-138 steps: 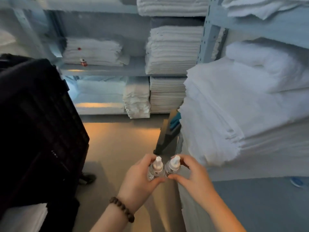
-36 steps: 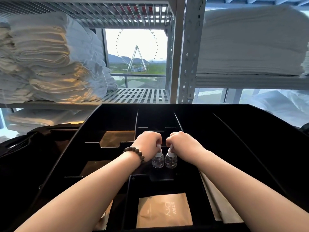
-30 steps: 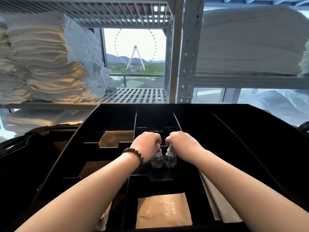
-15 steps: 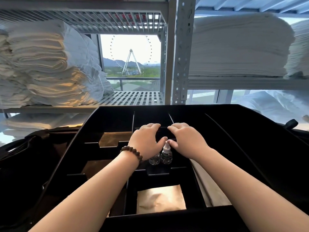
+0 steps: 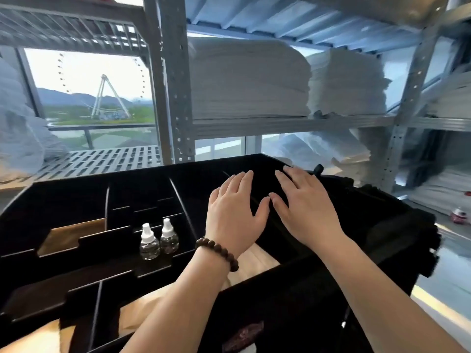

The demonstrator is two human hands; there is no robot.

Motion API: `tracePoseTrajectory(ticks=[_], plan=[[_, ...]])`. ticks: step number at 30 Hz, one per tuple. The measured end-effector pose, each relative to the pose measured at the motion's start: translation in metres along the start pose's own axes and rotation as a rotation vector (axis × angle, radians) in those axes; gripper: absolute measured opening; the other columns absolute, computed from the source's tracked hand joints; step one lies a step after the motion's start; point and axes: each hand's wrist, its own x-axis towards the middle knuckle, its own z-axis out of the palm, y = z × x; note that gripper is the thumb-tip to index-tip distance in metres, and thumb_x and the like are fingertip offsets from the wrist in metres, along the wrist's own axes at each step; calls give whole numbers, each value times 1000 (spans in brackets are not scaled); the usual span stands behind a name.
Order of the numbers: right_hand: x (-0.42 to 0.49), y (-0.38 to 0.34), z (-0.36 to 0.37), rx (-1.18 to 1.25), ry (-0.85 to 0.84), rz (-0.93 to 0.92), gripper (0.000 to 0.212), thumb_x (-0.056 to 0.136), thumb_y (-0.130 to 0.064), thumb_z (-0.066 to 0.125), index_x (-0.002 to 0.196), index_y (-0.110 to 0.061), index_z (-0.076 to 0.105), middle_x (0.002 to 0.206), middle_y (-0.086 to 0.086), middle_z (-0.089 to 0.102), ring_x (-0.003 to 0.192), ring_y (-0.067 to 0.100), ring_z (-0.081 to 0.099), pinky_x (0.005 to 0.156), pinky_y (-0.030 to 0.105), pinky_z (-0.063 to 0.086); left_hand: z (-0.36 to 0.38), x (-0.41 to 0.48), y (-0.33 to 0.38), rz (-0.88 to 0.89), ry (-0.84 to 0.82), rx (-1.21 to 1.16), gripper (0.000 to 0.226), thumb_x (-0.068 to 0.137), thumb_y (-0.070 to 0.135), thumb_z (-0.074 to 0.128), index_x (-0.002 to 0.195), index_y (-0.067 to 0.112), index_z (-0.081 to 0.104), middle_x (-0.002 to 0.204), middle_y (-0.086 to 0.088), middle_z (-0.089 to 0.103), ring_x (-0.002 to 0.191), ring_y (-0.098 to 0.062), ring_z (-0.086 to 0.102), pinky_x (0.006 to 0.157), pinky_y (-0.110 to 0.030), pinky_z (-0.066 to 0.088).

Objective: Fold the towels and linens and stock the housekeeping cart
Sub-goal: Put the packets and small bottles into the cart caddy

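1. A black cart tray [image 5: 76,179] with a matte, rigid look fills the lower view. Thin upright dividers with stepped, notched tops split it into compartments.
2. Two small bottles stand upright in a middle compartment, side by side and just about touching. The left bottle [image 5: 149,243] and the right bottle [image 5: 168,236] both have rounded clear bodies and tapered white caps.
3. The left hand [image 5: 233,215] hovers palm down over the wide compartment at the tray's right side. Its fingers are straight, slightly spread and hold nothing.
4. The right hand [image 5: 303,207] lies just beside it, also palm down, with the fingers straight and apart, reaching toward the tray's far right corner. The two thumb tips nearly meet. Whether either hand touches the tray cannot be told.
5. A bracelet [image 5: 219,252] of round brown beads circles the left wrist.
6. Flat tan paper packets lie in the tray: one [image 5: 68,234] in a left compartment and another [image 5: 252,263] under the left forearm, near the front edge.
7. Behind the tray, folded white towels sit on a grey metal shelf in two tall, soft, layered stacks, one large [image 5: 244,80] and one narrower [image 5: 346,82] to its right.
8. A perforated steel upright [image 5: 175,80] stands left of the stacks, and a slotted grid shelf [image 5: 102,159] lies at the tray's far left edge.
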Motion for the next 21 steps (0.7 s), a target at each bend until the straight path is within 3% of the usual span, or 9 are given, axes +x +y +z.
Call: tracePoseTrajectory(ticks=[12, 16, 21], plan=[[-154, 151, -79, -265, 150, 497, 48, 98, -38, 45, 138, -12, 48, 141, 11, 47, 131, 31, 39, 110, 47, 30, 89, -44, 172, 308, -251, -373, 64, 95, 50, 42, 150, 20, 30, 154, 3, 34, 143, -13, 25, 117, -35, 17], [-227, 160, -88, -335, 189, 644, 43, 95, -30, 53, 128, -4, 55, 134, 16, 52, 126, 35, 44, 107, 46, 34, 116, -91, 200, 404, -363, -437, 63, 95, 51, 40, 150, 19, 31, 154, 3, 34, 143, -14, 25, 117, -34, 15], [-311, 145, -79, -362, 190, 863, 44, 95, -33, 53, 131, -7, 55, 138, 12, 50, 131, 30, 42, 107, 49, 35, 143, -155, 215, 497, -500, -496, 63, 95, 50, 43, 148, 17, 36, 149, 1, 41, 139, -16, 34, 114, -37, 22]])
